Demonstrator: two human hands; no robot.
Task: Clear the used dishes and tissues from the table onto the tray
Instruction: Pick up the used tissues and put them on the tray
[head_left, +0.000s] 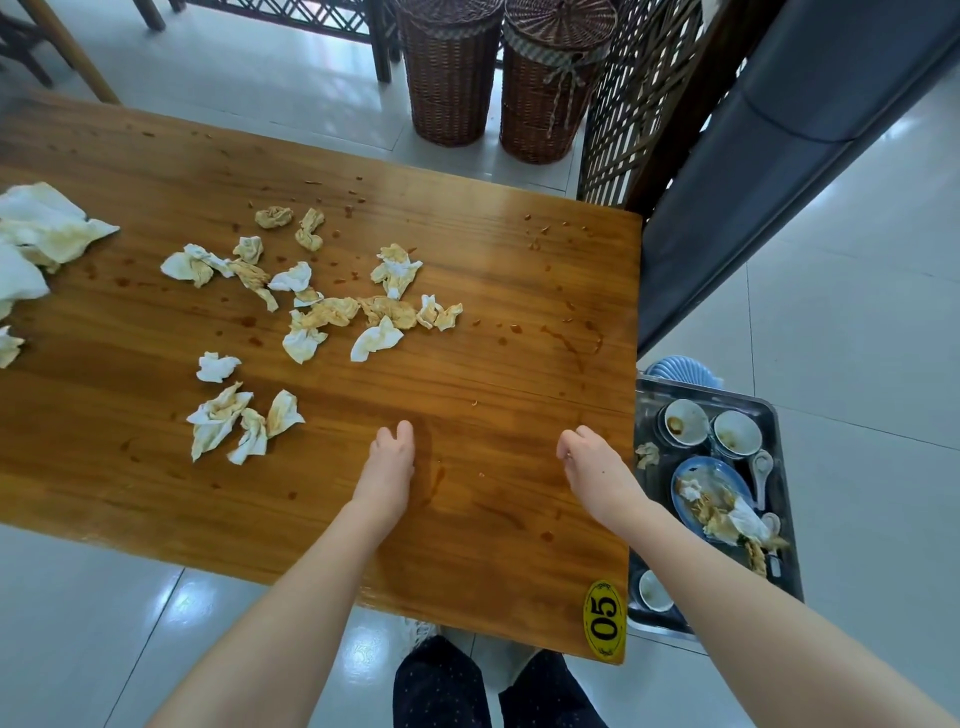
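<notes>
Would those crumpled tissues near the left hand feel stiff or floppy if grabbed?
Probably floppy and very light: the tissues lie in thin, loose crumples. Their brown stains suggest they may be damp or greasy. Pushed along the table, they would likely slide or tumble, not roll.

Two lidded baskets (451, 78) side by side on glossy white floor tiles (857, 364), just beside dark lattice screen (623, 104); grey column (779, 156) at right; yellow "05" sticker (604, 621) nearest.
</notes>
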